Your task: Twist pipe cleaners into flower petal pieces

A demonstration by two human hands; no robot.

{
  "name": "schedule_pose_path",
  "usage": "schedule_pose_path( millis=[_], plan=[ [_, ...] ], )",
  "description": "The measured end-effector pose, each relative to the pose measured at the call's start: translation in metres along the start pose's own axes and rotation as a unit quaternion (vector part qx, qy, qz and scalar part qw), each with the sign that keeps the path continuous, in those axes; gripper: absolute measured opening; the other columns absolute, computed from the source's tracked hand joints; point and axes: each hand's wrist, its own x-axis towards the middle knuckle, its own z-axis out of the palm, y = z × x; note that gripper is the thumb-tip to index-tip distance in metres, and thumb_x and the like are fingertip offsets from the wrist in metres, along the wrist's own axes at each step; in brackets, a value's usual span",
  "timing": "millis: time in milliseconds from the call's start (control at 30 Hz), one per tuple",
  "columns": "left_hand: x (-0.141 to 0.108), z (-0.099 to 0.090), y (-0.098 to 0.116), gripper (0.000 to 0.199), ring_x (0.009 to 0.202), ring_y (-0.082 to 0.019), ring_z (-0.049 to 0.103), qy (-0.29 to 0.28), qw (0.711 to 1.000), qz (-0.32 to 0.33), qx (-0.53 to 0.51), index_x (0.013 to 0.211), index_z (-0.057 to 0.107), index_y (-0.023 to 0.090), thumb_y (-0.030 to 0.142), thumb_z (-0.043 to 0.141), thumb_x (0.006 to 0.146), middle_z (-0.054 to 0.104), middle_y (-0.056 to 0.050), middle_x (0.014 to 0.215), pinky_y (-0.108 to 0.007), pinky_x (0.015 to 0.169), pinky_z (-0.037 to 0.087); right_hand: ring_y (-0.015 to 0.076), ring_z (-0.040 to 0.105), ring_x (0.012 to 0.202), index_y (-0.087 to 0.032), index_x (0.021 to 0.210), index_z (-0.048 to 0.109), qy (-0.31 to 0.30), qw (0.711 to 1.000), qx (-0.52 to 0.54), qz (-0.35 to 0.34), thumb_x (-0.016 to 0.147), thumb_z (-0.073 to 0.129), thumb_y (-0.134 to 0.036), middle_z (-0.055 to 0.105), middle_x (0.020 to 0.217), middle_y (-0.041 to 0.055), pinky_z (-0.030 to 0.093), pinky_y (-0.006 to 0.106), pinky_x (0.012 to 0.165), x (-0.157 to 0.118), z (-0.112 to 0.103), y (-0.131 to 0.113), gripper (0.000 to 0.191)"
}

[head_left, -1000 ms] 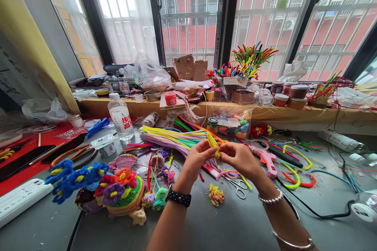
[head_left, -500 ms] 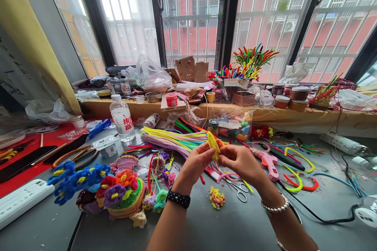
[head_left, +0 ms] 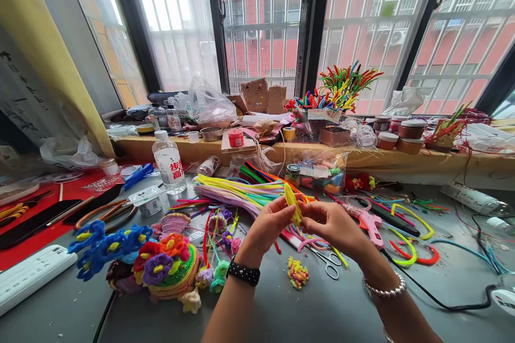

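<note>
Between my hands, above the middle of the table, is a folded yellow pipe-cleaner piece [head_left: 292,202], longish and fuzzy. My left hand [head_left: 271,224] pinches it from the left, thumb and fingers closed on it. From the right, the fingertips of my right hand [head_left: 328,224] close on its lower edge. Behind it lies a bundle of pastel pipe cleaners [head_left: 233,192]. Scissors [head_left: 329,262] rest on the table below my right hand, beside a small pile of yellow and red clippings [head_left: 298,273].
Pipe-cleaner flowers [head_left: 161,265] cluster at the left, near a white power strip [head_left: 36,276]. A water bottle [head_left: 169,163] stands behind them. To the right lies a pink glue gun [head_left: 368,222] with its black cord. Jars and boxes line the windowsill [head_left: 193,147].
The view has shifted slightly. Both hands still grip the yellow piece in nearly the same place; my right wrist and forearm have moved a little to the right.
</note>
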Motion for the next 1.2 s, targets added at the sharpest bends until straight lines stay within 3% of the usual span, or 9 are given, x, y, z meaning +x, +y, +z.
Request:
schedule_pose_path(
  millis=[233,567,667,800,967,1200],
  plan=[
    [0.001,0.002,0.003,0.029,0.067,-0.011,0.055,0.043,0.998,0.008,0.046,0.091,0.066,0.016,0.023,0.066,0.063,0.064,-0.004,0.072,-0.022,0.068,0.039,0.0176,0.061,0.067,-0.013,0.083,0.06,0.001,1.0,0.025,0.009,0.067,0.055,-0.026,0.066,0.079,0.0071,0.048,0.028,0.062,0.001,-0.003,0.004,0.02],
    [-0.001,0.004,0.006,0.031,0.064,-0.011,0.053,0.049,0.996,-0.007,0.07,0.09,0.066,0.014,0.026,0.067,0.061,0.063,-0.005,0.072,-0.022,0.064,0.038,0.0139,0.059,0.06,-0.013,0.082,0.054,-0.047,0.992,0.1,0.053,0.066,0.06,-0.034,0.062,0.068,0.0028,0.048,0.027,0.059,0.0,-0.004,0.003,0.027],
    [-0.002,0.004,0.007,0.03,0.066,-0.012,0.053,0.053,0.995,-0.007,0.079,0.087,0.067,0.013,0.028,0.067,0.061,0.063,-0.005,0.072,-0.023,0.066,0.038,0.0134,0.059,0.062,-0.014,0.083,0.054,-0.031,0.993,0.109,0.043,0.065,0.061,-0.036,0.062,0.07,0.0026,0.048,0.027,0.059,-0.001,-0.009,0.003,0.029],
    [-0.003,0.005,0.006,0.024,0.062,-0.011,0.052,0.022,0.993,-0.041,0.108,0.079,0.067,0.012,0.03,0.065,0.063,0.06,-0.003,0.065,-0.023,0.063,0.038,0.0126,0.056,0.065,-0.014,0.082,0.058,0.031,0.996,0.084,0.016,0.067,0.057,-0.04,0.061,0.075,0.0028,0.045,0.023,0.057,0.0,-0.013,0.002,0.03],
    [-0.004,0.005,0.003,0.021,0.056,-0.008,0.049,-0.014,0.989,-0.081,0.127,0.071,0.067,0.011,0.03,0.065,0.063,0.057,0.0,0.061,-0.02,0.057,0.036,0.0115,0.051,0.06,-0.013,0.072,0.06,0.059,0.994,0.096,-0.009,0.067,0.057,-0.039,0.058,0.065,0.0013,0.04,0.023,0.056,0.006,-0.006,0.008,0.027],
    [-0.008,0.002,0.007,0.025,0.064,-0.012,0.055,-0.098,0.985,-0.114,0.083,0.088,0.065,0.012,0.025,0.062,0.068,0.061,-0.006,0.075,-0.024,0.066,0.041,0.0099,0.046,0.055,-0.014,0.07,0.06,0.076,0.987,0.141,0.005,0.066,0.057,-0.041,0.055,0.061,-0.001,0.036,0.022,0.052,0.005,-0.007,0.011,0.028]
  ],
)
